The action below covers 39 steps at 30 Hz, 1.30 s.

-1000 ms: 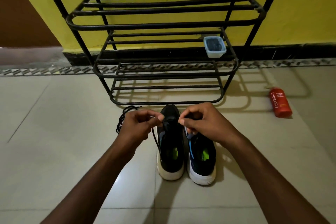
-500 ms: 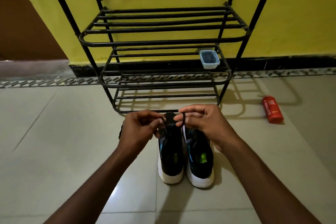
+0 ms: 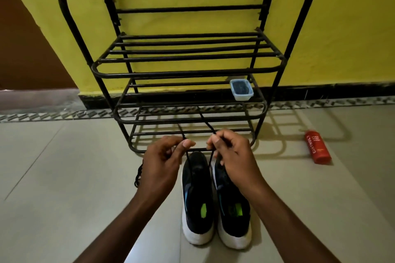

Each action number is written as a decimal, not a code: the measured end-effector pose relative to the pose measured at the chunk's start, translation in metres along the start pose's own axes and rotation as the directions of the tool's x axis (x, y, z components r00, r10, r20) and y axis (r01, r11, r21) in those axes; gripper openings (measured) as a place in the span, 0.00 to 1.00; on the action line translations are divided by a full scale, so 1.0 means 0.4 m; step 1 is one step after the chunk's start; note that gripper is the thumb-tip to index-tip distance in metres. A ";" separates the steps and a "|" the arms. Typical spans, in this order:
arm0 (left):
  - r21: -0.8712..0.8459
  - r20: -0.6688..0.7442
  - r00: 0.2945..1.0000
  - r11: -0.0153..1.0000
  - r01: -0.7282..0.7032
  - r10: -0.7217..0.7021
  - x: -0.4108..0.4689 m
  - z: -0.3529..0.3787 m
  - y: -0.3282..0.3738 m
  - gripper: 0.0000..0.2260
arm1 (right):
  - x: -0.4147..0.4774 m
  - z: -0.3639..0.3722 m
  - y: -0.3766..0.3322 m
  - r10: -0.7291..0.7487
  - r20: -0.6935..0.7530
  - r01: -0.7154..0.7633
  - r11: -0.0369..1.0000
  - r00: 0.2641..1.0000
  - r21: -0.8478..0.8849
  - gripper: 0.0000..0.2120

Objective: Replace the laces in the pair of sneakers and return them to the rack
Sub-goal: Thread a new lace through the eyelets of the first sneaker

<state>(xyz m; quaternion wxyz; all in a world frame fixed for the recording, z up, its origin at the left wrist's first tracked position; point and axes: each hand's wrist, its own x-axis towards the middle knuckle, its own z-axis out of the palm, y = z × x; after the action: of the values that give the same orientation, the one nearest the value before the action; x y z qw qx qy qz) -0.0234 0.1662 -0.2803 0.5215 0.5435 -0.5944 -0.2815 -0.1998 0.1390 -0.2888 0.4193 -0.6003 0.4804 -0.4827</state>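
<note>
Two dark sneakers with white soles stand side by side on the tiled floor, toes toward the rack: the left sneaker (image 3: 197,196) and the right sneaker (image 3: 233,211). A black lace (image 3: 188,157) runs up from the left sneaker's toe end. My left hand (image 3: 164,164) pinches one end of it and my right hand (image 3: 230,156) pinches the other, both raised above the toes. The lace tips stick up past my fingers. A second black lace (image 3: 138,175) lies coiled on the floor, mostly hidden behind my left hand.
A black metal shoe rack (image 3: 188,70) with three barred shelves stands against the yellow wall just beyond the sneakers. A small white tub (image 3: 241,89) sits on its middle shelf at the right. A red bottle (image 3: 317,147) lies on the floor to the right.
Both hands have lifted slightly and drawn the lace ends upward, so the lace now stands taut above the left sneaker. The camera has tilted up, showing the rack's top.
</note>
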 end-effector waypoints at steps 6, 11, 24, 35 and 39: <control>-0.125 -0.032 0.999 0.992 -0.026 0.023 0.022 0.034 0.028 0.08 | 0.007 0.027 -0.049 -0.161 -0.132 0.162 0.987 0.978 -0.004 0.08; -0.245 -0.098 0.995 0.969 -0.017 -0.007 0.028 0.060 0.042 0.05 | 0.007 0.031 -0.067 -0.243 -0.177 0.231 0.969 0.954 -0.084 0.09; -0.354 -0.155 0.980 0.933 0.063 -0.125 0.053 0.050 0.065 0.03 | 0.034 0.019 -0.074 -0.239 -0.215 0.232 0.971 0.947 -0.058 0.06; -0.316 -0.132 0.980 0.943 0.103 -0.151 0.066 0.033 0.093 0.02 | 0.036 0.020 -0.085 -0.212 -0.287 0.219 0.976 0.934 -0.007 0.04; -0.295 -0.143 0.977 0.949 0.108 -0.155 0.068 0.031 0.097 0.02 | 0.038 0.022 -0.088 -0.206 -0.269 0.218 0.976 0.941 0.013 0.02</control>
<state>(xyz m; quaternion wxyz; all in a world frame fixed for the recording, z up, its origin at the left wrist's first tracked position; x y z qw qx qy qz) -0.0447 0.1475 -0.2405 0.6218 0.5224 -0.4647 -0.3528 -0.1838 0.1311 -0.2537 0.3092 -0.5694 0.4545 -0.6113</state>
